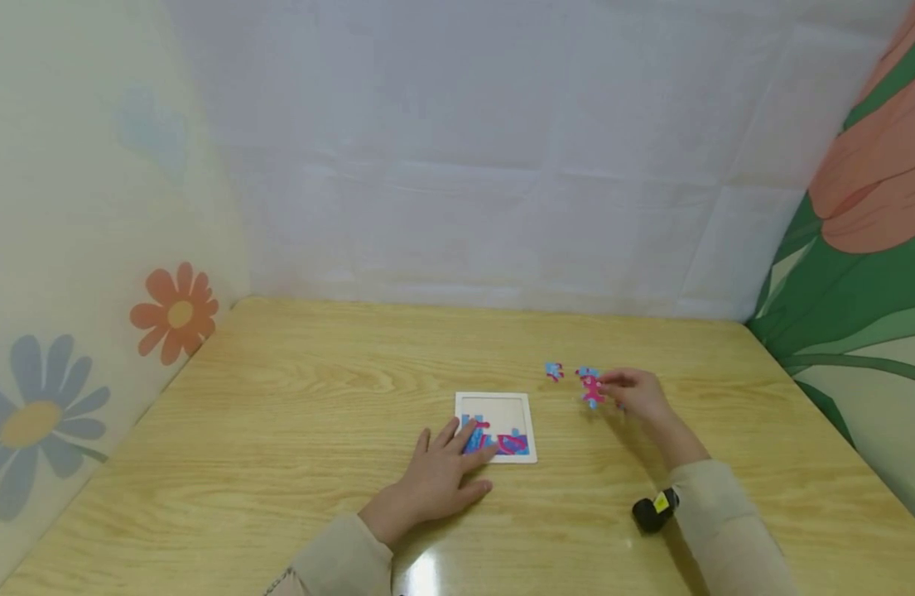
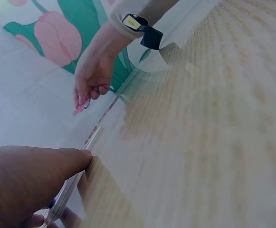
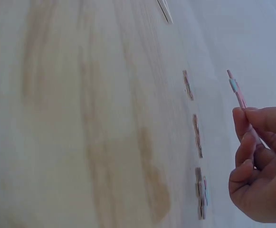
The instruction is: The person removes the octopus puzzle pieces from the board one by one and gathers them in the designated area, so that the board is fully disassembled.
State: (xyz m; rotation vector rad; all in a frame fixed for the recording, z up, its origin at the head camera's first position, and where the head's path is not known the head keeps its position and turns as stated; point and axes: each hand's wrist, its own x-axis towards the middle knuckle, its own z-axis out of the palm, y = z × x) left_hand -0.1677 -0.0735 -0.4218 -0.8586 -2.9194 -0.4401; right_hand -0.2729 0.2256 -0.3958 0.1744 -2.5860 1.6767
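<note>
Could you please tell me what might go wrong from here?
The right grip pinches one puzzle piece above the table, so it could slip and drop. That grip is also close to loose pieces and might knock them. The left grip lies across part of the frame, so a shift could disturb the laid pieces.

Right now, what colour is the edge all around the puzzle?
The puzzle frame is plain white; it shows best in the head view.
</note>
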